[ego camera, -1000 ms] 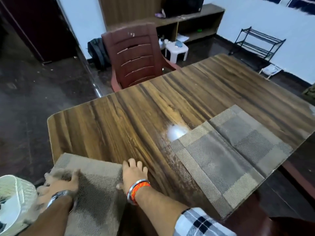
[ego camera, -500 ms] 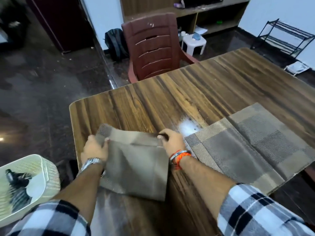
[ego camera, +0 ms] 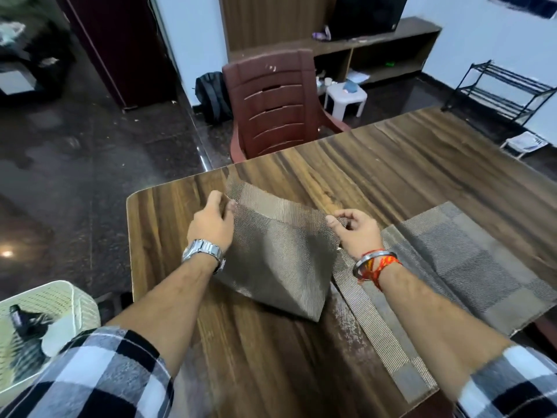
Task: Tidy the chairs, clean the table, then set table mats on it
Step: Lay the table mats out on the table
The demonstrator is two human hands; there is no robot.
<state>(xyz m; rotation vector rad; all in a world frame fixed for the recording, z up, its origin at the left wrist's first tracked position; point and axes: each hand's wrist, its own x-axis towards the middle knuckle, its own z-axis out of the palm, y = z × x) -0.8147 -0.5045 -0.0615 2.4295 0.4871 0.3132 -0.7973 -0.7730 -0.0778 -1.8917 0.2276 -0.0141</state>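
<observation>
A brown woven table mat [ego camera: 280, 257] hangs bent and lifted over the wooden table [ego camera: 376, 164]. My left hand [ego camera: 212, 220] pinches its far left corner. My right hand [ego camera: 355, 229] pinches its far right corner. The mat's near edge sags down to the tabletop. A second mat [ego camera: 458, 273] of the same weave lies flat at the table's right edge, just right of my right wrist. A maroon plastic chair [ego camera: 274, 107] stands at the table's far side, its back towards me.
A cream perforated basket [ego camera: 42, 330] holding a dark bottle sits on the floor at lower left. A backpack [ego camera: 211, 95], a white stool [ego camera: 345, 99], a low shelf unit [ego camera: 376, 52] and a black metal rack [ego camera: 503, 89] stand beyond the table.
Both hands took the mat from the table's near edge, lifted it and carried it farther onto the table. The hands have spread apart along its far edge.
</observation>
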